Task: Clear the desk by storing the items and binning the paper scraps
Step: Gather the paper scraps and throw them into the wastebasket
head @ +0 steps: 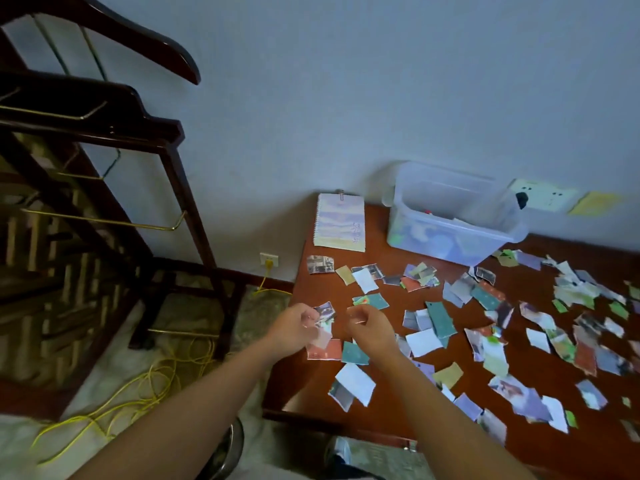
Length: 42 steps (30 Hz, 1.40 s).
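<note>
Nothing here can be read for certain; the notebook [341, 223] lying on the surface [311, 375] near the wall carries a short column of pale marks at the lower right of its cover; they look like writing but are too blurred to make out; the paper scraps [440, 320] strewn over the surface show printed pictures and patches of colour, and any lettering on them is too small and soft to tell.
</note>
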### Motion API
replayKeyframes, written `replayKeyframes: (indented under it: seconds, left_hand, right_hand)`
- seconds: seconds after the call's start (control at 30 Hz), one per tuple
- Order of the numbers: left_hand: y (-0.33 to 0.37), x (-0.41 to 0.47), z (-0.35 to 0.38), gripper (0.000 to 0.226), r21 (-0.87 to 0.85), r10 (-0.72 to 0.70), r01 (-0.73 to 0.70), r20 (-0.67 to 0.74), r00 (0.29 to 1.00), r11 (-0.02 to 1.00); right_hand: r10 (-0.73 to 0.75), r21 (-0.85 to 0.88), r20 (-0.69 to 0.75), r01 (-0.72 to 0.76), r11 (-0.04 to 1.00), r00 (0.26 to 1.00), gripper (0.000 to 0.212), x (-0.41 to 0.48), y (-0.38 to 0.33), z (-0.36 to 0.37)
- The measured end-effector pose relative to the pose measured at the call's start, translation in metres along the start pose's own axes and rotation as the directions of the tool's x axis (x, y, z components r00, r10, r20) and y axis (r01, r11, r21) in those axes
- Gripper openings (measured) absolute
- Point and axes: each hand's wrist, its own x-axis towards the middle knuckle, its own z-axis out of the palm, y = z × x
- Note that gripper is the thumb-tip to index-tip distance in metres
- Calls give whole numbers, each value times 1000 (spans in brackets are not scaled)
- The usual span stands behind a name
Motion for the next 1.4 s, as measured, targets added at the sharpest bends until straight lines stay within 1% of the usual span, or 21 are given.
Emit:
replayKeyframes:
  seconds: [0.13, 0.23, 0.3, 0.37, 0.43, 0.5, 0.57, 0.6, 0.7, 0.8, 0.87, 0.93, 1.03, 1.13, 1.2, 1.27, 1.33, 1.4]
  left_hand:
    - [7, 16, 32, 18, 121, -48, 56, -69, 996, 991]
    - [4, 20, 52, 37, 146, -91, 103, -83, 992, 984]
    - [1, 19, 61, 49, 234, -96, 122, -119, 988, 965]
    - [-2, 16, 68, 56, 332, -85, 128, -142, 986, 935]
    - [-4, 13, 72, 61, 375, -92, 145, -154, 984, 916]
    - [-6, 11, 75, 65, 401, -123, 178, -160, 979, 899]
    - [-8, 10, 76, 67, 444, -122, 179, -154, 980, 878]
    - [-9, 10, 77, 68, 464, -117, 176, -154, 981, 868]
    - [-11, 11, 79, 76, 512, -107, 180, -170, 980, 840]
    - [-13, 15, 82, 92, 567, -103, 191, -183, 978, 801]
    - [-13, 18, 84, 100, 565, -110, 198, -186, 976, 801]
    - [-12, 20, 83, 103, 569, -106, 202, -197, 975, 797]
    - [-10, 23, 82, 98, 616, -79, 195, -211, 974, 763]
    - [-8, 26, 82, 86, 624, -109, 220, -212, 971, 749]
    - [-8, 28, 84, 71, 600, -136, 238, -211, 968, 764]
    - [-10, 29, 87, 57, 597, -139, 233, -199, 970, 768]
    - [-13, 29, 88, 50, 613, -124, 221, -196, 973, 758]
    - [-14, 30, 88, 49, 621, -122, 223, -201, 972, 752]
  right_hand:
    - [-16, -143, 110, 32, 989, 994, 41, 28, 31, -19]
    - [-39, -221, 222, 90, 971, 974, 45, 41, 51, -25]
    - [-64, -281, 299, 152, 948, 952, 49, 46, 61, -26]
    - [-100, -335, 346, 222, 915, 933, 52, 47, 67, -24]
    - [-169, -399, 357, 314, 861, 919, 56, 46, 70, -19]
    - [-245, -475, 348, 395, 787, 905, 64, 44, 72, -13]
    - [-276, -547, 322, 416, 727, 906, 72, 43, 75, -8]
    - [-277, -566, 315, 415, 712, 908, 73, 43, 78, -7]
    - [-284, -576, 311, 418, 702, 907, 64, 47, 81, -7]
    - [-292, -573, 317, 428, 699, 902, 57, 51, 79, -7]
    - [-276, -548, 330, 421, 722, 903, 57, 52, 77, -7]
    - [-243, -517, 349, 403, 755, 905, 59, 52, 76, -6]
    - [-209, -477, 348, 364, 800, 914, 60, 51, 73, -7]
    - [-163, -449, 322, 302, 841, 933, 64, 49, 72, -7]
    - [-148, -480, 333, 303, 823, 931, 59, 50, 70, -9]
    - [-141, -535, 360, 328, 779, 922, 51, 51, 68, -13]
    - [-137, -557, 365, 334, 760, 921, 47, 52, 67, -18]
    - [-145, -551, 339, 321, 770, 930, 43, 53, 67, -22]
